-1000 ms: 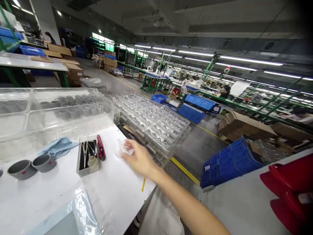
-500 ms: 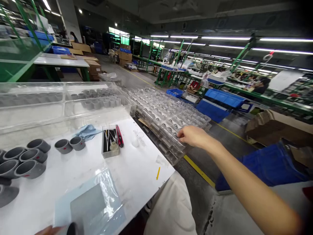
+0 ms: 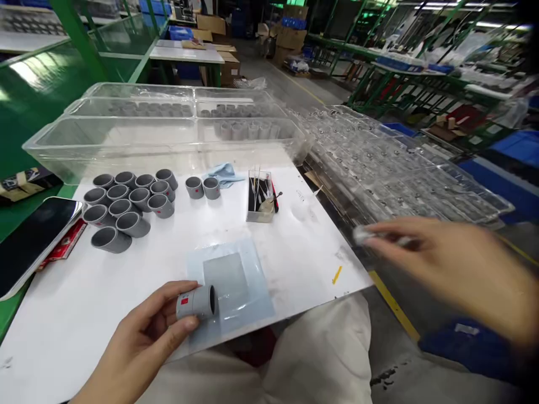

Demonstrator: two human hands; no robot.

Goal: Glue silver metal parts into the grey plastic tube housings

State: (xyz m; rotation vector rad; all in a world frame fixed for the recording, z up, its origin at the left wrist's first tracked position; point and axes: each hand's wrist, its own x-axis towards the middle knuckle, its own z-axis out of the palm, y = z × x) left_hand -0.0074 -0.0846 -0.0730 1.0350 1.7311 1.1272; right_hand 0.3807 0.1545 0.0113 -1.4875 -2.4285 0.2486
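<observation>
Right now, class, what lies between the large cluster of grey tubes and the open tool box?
Two grey tubes stand side by side there, then a crumpled blue cloth nearer the tool box; the head view shows it.

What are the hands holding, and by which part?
Left hand: grey cylinder, by its outer wall. Right hand: small blurred piece; which part is gripped, unclear.

The cylinder is grey with a red patch.

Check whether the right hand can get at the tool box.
Likely yes: nothing tall stands between the right hand and the tool box, though the hand seems to hold a small blurred item.
</observation>
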